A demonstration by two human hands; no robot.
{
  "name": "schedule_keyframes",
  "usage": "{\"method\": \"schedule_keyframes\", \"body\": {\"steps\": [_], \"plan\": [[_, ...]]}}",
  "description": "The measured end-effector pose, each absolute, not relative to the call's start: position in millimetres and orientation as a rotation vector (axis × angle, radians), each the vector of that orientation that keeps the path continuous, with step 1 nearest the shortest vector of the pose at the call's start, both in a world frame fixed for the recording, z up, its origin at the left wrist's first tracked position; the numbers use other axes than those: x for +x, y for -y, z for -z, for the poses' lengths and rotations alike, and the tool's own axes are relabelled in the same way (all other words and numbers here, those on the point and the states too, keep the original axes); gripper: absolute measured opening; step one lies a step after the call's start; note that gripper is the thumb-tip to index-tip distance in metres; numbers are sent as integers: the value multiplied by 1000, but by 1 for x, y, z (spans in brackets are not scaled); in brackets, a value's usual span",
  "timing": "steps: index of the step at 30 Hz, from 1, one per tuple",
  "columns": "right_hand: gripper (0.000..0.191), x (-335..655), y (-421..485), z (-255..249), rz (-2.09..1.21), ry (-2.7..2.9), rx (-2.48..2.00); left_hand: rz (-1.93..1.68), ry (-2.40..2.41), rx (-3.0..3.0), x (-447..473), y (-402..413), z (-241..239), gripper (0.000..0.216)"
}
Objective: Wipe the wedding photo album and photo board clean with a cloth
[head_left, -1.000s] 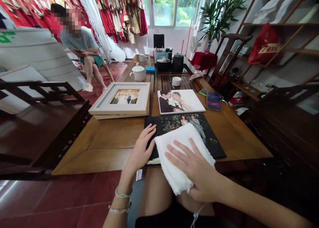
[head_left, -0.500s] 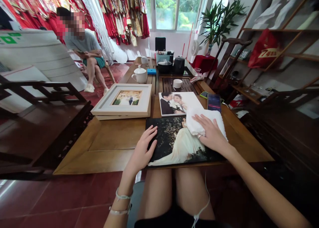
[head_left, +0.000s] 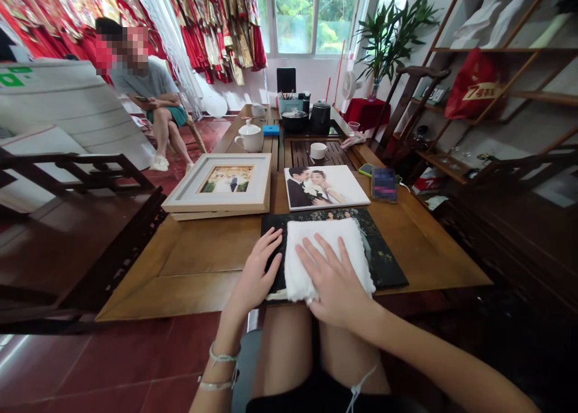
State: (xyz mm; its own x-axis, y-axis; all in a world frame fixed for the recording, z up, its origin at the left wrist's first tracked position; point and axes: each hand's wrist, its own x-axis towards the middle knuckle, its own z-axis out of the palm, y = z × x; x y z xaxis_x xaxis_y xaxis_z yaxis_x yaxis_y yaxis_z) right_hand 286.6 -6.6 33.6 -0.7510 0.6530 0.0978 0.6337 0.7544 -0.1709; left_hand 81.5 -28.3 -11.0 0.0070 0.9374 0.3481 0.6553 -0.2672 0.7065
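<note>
A dark photo print (head_left: 383, 256) lies flat at the near edge of the wooden table (head_left: 198, 262). A folded white cloth (head_left: 325, 238) covers the print's middle. My right hand (head_left: 334, 280) lies on the cloth with its fingers stretched flat. My left hand (head_left: 257, 274) rests with spread fingers on the print's left edge, holding nothing. Just beyond the dark print lies a white-backed photo print (head_left: 325, 187). To the left of that stands a pale framed photo (head_left: 221, 184).
A phone (head_left: 383, 184) lies right of the white print. Farther back are a white teapot (head_left: 248, 137), a cup (head_left: 318, 150), a dark kettle (head_left: 320, 117) and a slatted tea tray (head_left: 316, 154). A person (head_left: 153, 100) sits at the back left. Dark wooden chairs (head_left: 81, 220) flank the table.
My right hand has drawn the cloth from the print's far right corner back toward me and to the left, onto its middle. My left hand has stayed on the left edge.
</note>
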Motion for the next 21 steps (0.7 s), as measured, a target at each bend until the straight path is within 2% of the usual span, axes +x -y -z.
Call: {"method": "schedule_keyframes", "body": {"steps": [6,10,15,21], "plan": [[80,279,-22,-38,-13,2638,-1434,-1155,-1642,1941,81,28,13,38],[86,273,20,-39,-63,2729,-1229,-1162,-1648,1940,82,29,12,38],[89,264,74,-44,-309,2838,-938,-1190,-1616,1942,82,29,13,39],[77,276,49,-48,-560,2770,-906,-1176,-1616,1954,80,29,14,38]]}}
